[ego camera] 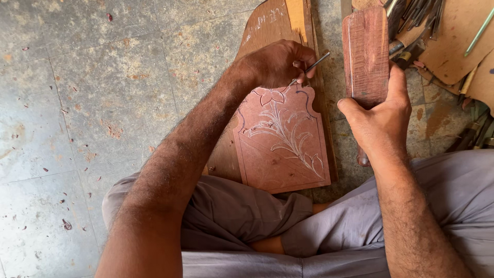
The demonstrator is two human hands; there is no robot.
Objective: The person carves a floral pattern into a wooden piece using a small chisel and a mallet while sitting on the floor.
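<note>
A reddish wooden panel (283, 154) with a carved flower and leaf pattern lies on a larger brown board (267, 25) in front of my crossed legs. My left hand (275, 64) is closed around a thin metal chisel (315, 64), whose tip rests on the panel's scalloped top edge near the carved flower. My right hand (378, 121) grips a flat, worn wooden mallet (365, 51) held upright, just right of the chisel and apart from it.
Several metal carving tools (417, 20) and pieces of cardboard (453, 46) are piled at the top right. The floor (92, 103) is worn grey stone tile scattered with small wood chips. My grey-trousered legs (242, 216) fill the bottom.
</note>
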